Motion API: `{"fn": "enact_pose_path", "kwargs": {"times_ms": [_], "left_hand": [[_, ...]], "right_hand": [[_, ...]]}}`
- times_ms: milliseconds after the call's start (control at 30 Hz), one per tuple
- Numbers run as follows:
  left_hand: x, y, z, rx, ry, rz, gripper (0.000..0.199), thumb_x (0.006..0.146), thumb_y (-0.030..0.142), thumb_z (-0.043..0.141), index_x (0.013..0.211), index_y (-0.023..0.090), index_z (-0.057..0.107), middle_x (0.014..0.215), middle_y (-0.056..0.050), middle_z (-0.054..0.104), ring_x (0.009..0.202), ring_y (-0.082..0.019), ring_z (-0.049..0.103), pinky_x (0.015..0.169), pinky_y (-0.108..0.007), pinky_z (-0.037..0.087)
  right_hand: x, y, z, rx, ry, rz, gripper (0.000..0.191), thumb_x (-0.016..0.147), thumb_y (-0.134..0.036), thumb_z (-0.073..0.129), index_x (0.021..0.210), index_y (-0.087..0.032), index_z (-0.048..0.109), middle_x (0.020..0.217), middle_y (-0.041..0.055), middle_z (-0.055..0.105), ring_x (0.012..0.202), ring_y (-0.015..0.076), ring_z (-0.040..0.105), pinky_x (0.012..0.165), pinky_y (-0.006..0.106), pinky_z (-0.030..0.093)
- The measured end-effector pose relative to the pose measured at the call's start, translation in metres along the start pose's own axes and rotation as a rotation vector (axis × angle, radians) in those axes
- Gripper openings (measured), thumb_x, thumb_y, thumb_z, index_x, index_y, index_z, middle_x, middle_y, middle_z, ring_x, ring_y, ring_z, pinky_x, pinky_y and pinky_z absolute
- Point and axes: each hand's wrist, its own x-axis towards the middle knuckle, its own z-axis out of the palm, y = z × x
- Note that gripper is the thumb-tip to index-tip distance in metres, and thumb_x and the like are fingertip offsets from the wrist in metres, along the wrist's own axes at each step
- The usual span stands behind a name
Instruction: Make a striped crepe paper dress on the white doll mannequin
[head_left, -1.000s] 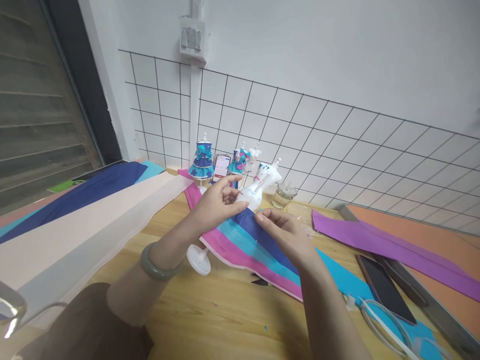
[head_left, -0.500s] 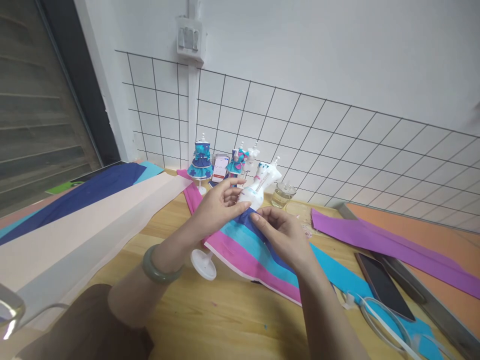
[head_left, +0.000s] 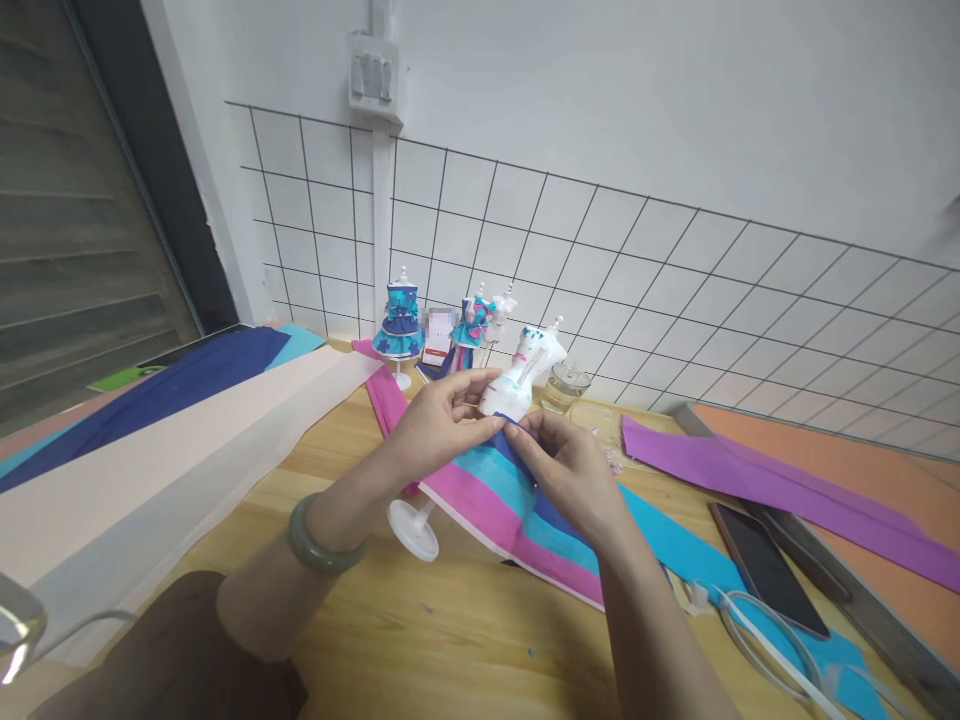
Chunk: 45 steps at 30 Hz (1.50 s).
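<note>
Possibly slip-prone: left fingers grasp tilted miniature mannequin at hip, thumb against navy edge of striped fabric; right fingers pinch that edge. Fabric drapes below fingers; its drag, or uneven pinch, could skew edge.

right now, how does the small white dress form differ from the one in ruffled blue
The small white dress form leans; the blue-dressed form stands upright. The white one has pink-and-blue striped cloth at its hips; the other wears a tiered dress. Both have white bases.
</note>
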Motion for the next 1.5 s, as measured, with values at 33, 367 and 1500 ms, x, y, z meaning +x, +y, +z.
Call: {"fn": "enact_pose_path", "kwargs": {"times_ms": [33,367,1500], "left_hand": [[0.0,0.001,0.0,-0.002,-0.004,0.002,0.051,0.072,0.016,0.067,0.122,0.016,0.053,0.122,-0.012,0.059,0.112,-0.023,0.056,0.096,-0.037,0.046],[0.002,0.001,-0.006,0.068,0.018,0.099,0.049,0.075,0.015,0.064,0.122,0.021,0.054,0.125,-0.008,0.057,0.113,-0.022,0.056,0.098,-0.036,0.045],[-0.004,0.013,0.001,0.077,-0.031,0.134,0.051,0.073,0.013,0.063,0.123,0.02,0.054,0.127,-0.008,0.055,0.115,-0.021,0.053,0.101,-0.036,0.042]], "right_hand": [[0.0,0.001,-0.001,-0.013,0.002,0.006,0.03,0.086,-0.045,0.052,0.075,-0.017,0.056,0.065,-0.0011,0.053,0.058,0.0109,0.043,0.05,0.022,0.032],[-0.004,-0.008,-0.01,-0.012,-0.049,-0.034,0.027,0.087,-0.041,0.052,0.081,-0.018,0.064,0.069,-0.0004,0.06,0.061,0.0119,0.05,0.054,0.023,0.038],[-0.005,-0.009,-0.009,0.18,0.076,-0.096,0.015,0.08,-0.033,0.063,0.085,-0.02,0.069,0.083,0.0037,0.071,0.075,0.0173,0.065,0.067,0.028,0.051]]}}
